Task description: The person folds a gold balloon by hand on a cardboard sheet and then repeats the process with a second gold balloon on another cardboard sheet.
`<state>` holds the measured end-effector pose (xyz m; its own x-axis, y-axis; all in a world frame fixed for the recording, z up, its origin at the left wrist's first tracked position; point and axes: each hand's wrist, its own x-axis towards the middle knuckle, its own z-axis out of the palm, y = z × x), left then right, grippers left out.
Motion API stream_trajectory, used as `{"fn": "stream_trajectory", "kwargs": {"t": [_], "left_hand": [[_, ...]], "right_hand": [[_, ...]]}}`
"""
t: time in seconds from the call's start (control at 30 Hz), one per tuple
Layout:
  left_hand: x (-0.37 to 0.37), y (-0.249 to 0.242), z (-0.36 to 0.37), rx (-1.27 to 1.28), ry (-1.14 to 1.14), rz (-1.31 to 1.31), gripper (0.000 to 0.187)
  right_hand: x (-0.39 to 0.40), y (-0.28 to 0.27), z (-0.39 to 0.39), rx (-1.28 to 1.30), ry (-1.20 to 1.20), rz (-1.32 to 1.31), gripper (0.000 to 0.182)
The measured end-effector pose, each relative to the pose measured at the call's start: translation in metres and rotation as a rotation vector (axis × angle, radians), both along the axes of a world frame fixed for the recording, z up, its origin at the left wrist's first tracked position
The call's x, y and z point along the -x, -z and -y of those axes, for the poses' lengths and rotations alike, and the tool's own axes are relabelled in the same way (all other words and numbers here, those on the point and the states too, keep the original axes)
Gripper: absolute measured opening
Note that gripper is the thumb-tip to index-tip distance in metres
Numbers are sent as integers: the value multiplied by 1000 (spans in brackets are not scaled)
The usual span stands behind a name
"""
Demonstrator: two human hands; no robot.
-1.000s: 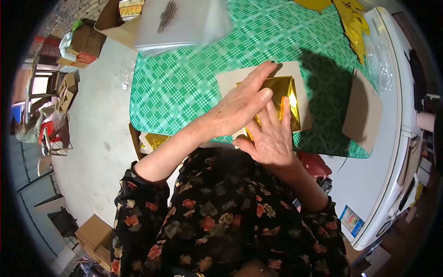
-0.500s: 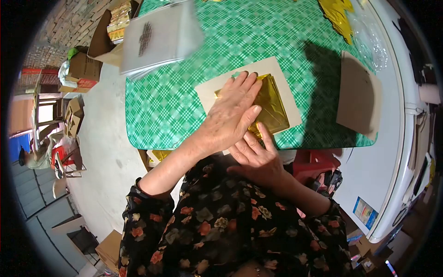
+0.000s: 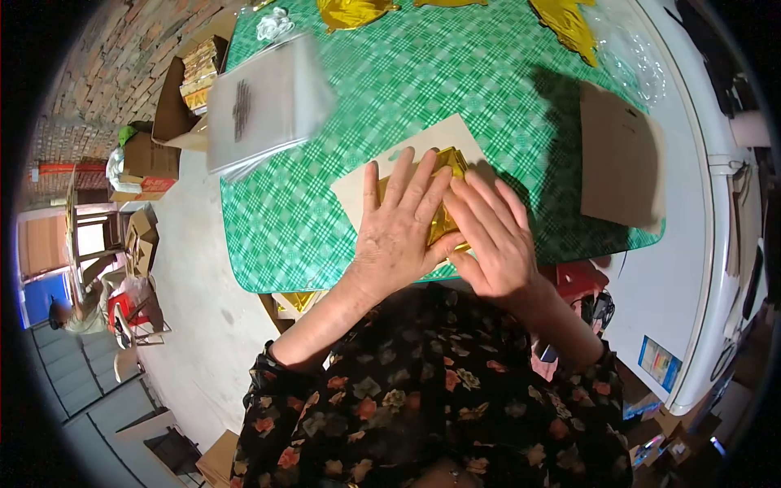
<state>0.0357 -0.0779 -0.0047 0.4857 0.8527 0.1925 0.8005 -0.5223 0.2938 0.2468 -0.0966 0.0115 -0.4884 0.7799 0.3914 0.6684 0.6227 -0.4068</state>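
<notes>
A folded piece of shiny gold foil (image 3: 441, 226) lies on a beige card (image 3: 455, 132) near the front edge of the table. My left hand (image 3: 394, 224) rests flat on the foil and card with its fingers spread. Beside it, my right hand (image 3: 498, 240) lies over the foil's right side, fingers stretched out and thumb close to the left thumb. Neither hand grips anything. Much of the foil and the card's lower part are hidden under the hands.
The table has a green checked cover (image 3: 277, 236). A stack of clear plastic sleeves (image 3: 268, 106) lies at the left, another beige card (image 3: 620, 159) at the right. Gold foil pieces (image 3: 354, 12) and clear plastic (image 3: 622, 53) are at the back. A person (image 3: 85, 313) sits far left.
My right hand has moved up from the card's lower edge onto the foil's right side. My left hand's fingers have spread apart. The view has shifted slightly, showing more of the table's back.
</notes>
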Motion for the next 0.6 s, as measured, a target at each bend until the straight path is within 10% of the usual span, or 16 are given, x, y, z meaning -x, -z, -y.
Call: {"fn": "stream_trajectory", "kwargs": {"t": [0.27,0.6], "left_hand": [[-1,-4,1,33,-1,-8,107],[-1,-6,1,-6,4,-65,107]], "right_hand": [[-7,17,-11,65,52,219,92],[-19,9,-49,171,137,-254,24]]}}
